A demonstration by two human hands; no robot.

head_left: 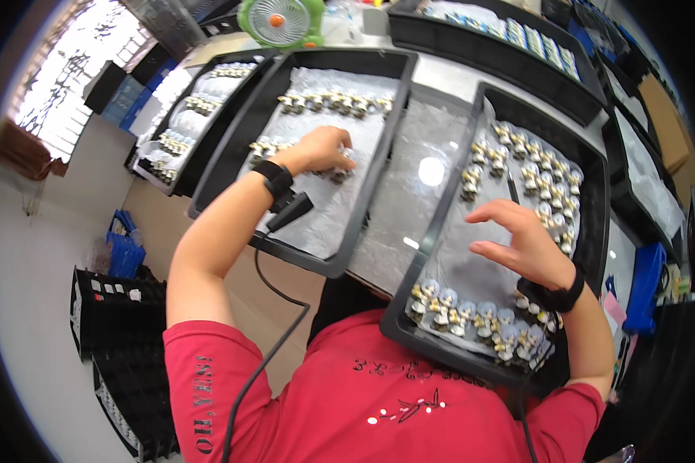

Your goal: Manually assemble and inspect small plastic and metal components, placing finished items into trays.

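My left hand [322, 150] reaches over the left black tray [338, 264], its fingers closed on a small figurine [337, 174] at the right end of a short row. Part of that figurine is hidden by the fingers. Farther up the same tray runs a full row of figurines [336, 103] on white sheeting. Over the right black tray [421, 272], my right hand [521, 241] holds nothing, thumb and forefinger spread apart. Around it stand pale-headed figurines with gold and dark parts: a cluster [548, 179] beyond the hand and rows [479, 320] along the near edge.
A dark, pen-like tool [512, 187] lies in the right tray. Between the trays is a grey table strip [413, 185]. Farther back are a green fan [282, 21], another filled tray [216, 100] and a long black bin [502, 58]. A black cable [274, 351] hangs from my left wrist.
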